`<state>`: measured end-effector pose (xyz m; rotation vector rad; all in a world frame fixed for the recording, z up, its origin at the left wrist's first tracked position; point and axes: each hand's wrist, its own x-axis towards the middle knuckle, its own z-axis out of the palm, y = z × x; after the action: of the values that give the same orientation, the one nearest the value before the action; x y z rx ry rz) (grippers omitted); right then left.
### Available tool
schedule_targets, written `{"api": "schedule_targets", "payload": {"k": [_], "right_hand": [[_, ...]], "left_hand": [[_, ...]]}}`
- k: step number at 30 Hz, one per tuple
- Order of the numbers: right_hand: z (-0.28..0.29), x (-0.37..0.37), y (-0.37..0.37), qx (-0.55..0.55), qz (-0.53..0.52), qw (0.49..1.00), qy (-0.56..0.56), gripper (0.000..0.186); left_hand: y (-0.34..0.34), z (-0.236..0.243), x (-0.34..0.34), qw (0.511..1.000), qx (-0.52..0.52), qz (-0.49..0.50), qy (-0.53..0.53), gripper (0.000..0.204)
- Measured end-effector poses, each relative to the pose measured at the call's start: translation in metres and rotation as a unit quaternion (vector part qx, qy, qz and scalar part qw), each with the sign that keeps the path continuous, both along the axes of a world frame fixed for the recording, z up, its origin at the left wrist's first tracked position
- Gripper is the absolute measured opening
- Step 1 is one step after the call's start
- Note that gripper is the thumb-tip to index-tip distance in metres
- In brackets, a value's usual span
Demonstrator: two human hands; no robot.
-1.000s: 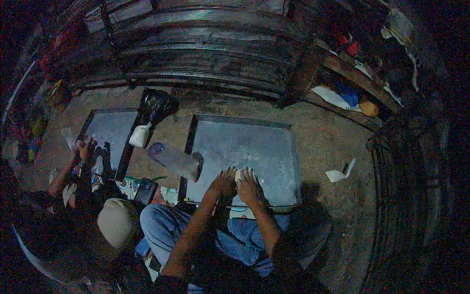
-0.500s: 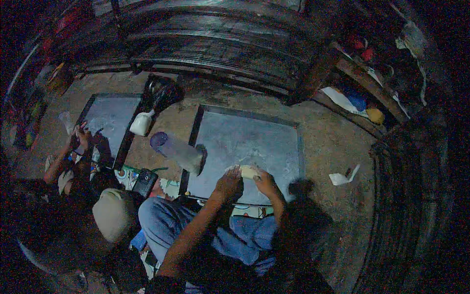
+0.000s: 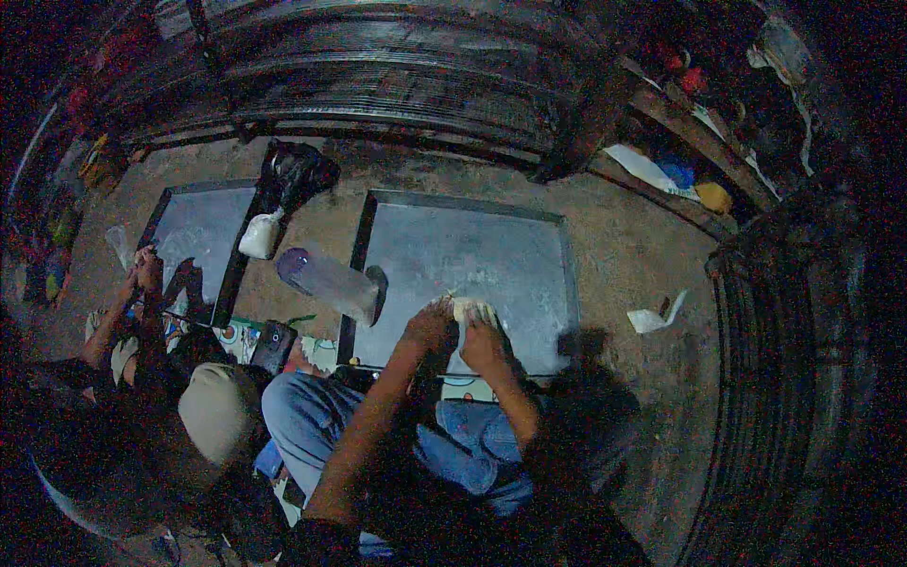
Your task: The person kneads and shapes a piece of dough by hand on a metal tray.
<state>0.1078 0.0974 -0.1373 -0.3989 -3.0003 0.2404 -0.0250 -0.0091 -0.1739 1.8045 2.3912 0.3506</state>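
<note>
The grey tray (image 3: 472, 236) is set just before the person's legs, presumably for easy reach. Over its near part, the left hand (image 3: 430, 326) and right hand (image 3: 487, 350) are held close together, right fingers curled over a pale piece (image 3: 473, 307), apparently for steadiness. Left grip cannot be told; the piece's underside, and any tray contact, are hidden.
</note>
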Motion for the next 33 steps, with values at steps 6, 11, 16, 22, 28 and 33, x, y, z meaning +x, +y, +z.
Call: {"api": "schedule_targets", "payload": {"k": [6,11,16,22,28,33], "right_hand": [[0.026,-0.011,0.008,-0.037,0.012,0.995,-0.096,0.049],[-0.002,0.009,0.034,-0.034,0.042,0.992,-0.117,0.041],[0.038,-0.005,0.029,-0.088,0.063,0.967,-0.232,0.055],[0.028,0.005,0.048,-0.106,0.078,0.979,-0.157,0.054],[0.061,0.005,0.061,-0.317,-0.081,0.945,0.018,0.035],[0.056,-0.006,0.057,-0.181,-0.037,0.979,0.085,0.049]], "left_hand": [[-0.014,-0.018,-0.010,0.994,-0.023,-0.027,0.106,0.047],[0.008,0.019,0.001,0.994,-0.094,0.019,-0.044,0.047],[-0.010,-0.017,-0.011,0.998,-0.055,0.006,0.009,0.048],[0.006,0.065,0.001,0.980,-0.189,-0.070,0.009,0.036],[-0.015,0.104,-0.006,0.945,0.029,0.051,-0.322,0.019],[-0.007,0.078,-0.009,0.982,0.140,0.082,-0.094,0.036]]}}
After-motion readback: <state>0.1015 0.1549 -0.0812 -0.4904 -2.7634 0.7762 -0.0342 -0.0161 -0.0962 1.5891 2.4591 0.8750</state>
